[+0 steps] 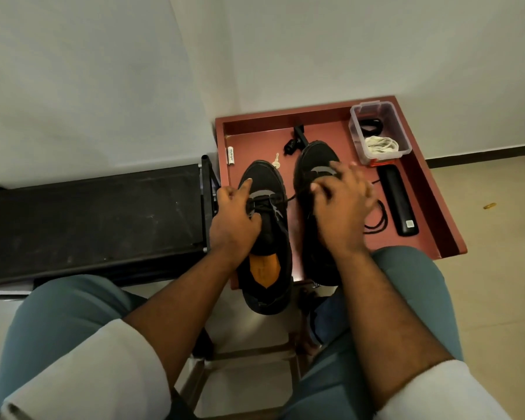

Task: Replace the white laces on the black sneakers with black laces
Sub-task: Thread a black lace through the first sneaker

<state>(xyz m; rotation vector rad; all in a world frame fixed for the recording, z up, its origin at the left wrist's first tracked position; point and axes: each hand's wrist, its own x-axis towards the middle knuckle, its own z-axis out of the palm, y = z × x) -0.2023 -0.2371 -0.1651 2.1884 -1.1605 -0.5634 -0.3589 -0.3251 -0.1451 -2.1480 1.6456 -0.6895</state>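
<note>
On red tray (431,189), your left hand (234,219) pins left sneaker (267,237); right hand (340,213) pinches black lace (291,199): pull evenly.

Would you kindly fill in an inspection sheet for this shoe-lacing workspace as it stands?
Surface: red-brown tray with raised rim, beside a black rack.
Job's things: two black sneakers on the tray; black lace runs between the hands; white laces in a clear plastic box.
Clutter: key, white tube, black bar-shaped object, small black clip.
Hands: left hand grips the left sneaker's lacing; right hand over the right sneaker, fingers blurred.
Cables: black cord loop on the tray.
Surroundings: white walls, tiled floor.
</note>
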